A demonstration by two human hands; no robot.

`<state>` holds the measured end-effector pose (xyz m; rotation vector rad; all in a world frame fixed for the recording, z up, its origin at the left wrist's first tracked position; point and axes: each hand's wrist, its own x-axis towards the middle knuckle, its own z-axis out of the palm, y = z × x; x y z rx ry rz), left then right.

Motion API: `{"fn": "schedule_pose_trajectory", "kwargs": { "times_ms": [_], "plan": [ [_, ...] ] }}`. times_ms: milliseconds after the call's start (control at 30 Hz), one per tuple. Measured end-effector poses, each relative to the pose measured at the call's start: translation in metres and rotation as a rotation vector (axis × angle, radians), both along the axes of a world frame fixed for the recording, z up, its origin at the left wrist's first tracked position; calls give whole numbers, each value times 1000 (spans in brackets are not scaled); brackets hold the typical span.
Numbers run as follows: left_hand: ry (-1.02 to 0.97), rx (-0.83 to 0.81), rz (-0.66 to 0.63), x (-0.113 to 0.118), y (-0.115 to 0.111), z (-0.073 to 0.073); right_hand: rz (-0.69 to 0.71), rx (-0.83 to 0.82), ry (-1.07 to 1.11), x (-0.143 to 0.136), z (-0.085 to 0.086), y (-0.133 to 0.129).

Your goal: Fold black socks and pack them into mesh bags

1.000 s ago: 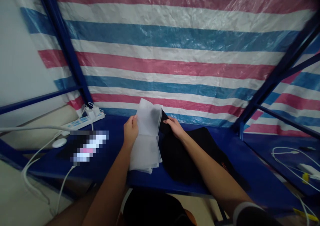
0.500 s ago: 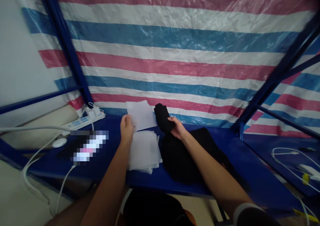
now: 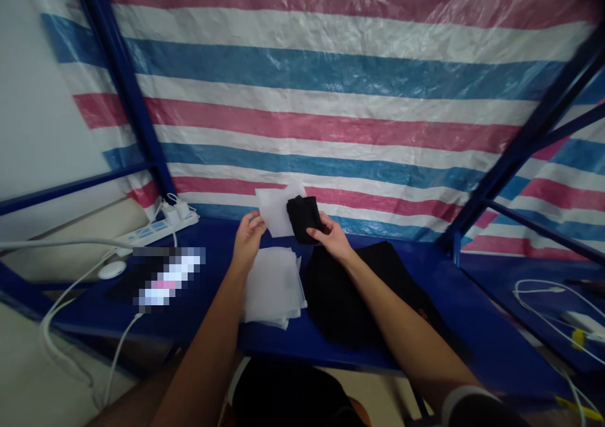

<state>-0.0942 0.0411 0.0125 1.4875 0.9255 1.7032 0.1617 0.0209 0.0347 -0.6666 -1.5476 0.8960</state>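
My left hand (image 3: 249,233) pinches the near left edge of a frosted, translucent plastic bag (image 3: 275,211), held up above the table. In my right hand (image 3: 334,239) is a small folded black cloth bundle (image 3: 302,219), thumb in front and fingers behind. The bundle overlaps the right part of the bag; whether it is in front of it or partly inside I cannot tell. Below my hands lies a stack of similar frosted bags (image 3: 271,285). Right of the stack, partly under my right forearm, a larger black cloth item (image 3: 340,307) is spread on the table.
The blue table (image 3: 208,301) carries a white power strip (image 3: 155,230) with plugs, a blurred-out lit device (image 3: 170,275) on a cable, and a round white object (image 3: 112,270). Striped plastic sheeting (image 3: 302,124) hangs behind. White cables (image 3: 539,288) lie at right.
The black bundle has moved left and now overlaps the bag. My left hand has shifted slightly right with the bag, whose far edge now looks bent or spread.
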Motion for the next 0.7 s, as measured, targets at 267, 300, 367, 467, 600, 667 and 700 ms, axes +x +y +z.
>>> {"fn": "schedule_pose_trajectory", "kwargs": {
  "times_ms": [267, 300, 367, 467, 600, 667, 700],
  "plan": [
    [527, 425, 400, -3, -18, 14, -77, 422, -477, 6, 2, -5],
    [552, 416, 397, -3, -18, 14, -67, 431, -497, 6, 1, -4],
    [564, 380, 407, -5, -16, 15, -50, 432, -521, 8, 1, -4],
    [523, 316, 419, -7, -15, 15, -52, 427, -509, 12, 3, -3],
    [455, 242, 386, -8, -20, 19, -73, 431, -472, 16, 2, 1],
    [405, 228, 337, -8, -23, 20, -70, 423, -466, 17, 1, 3],
    [374, 221, 305, -8, -23, 21, -66, 411, -462, 18, 0, 4]
  ]
}}
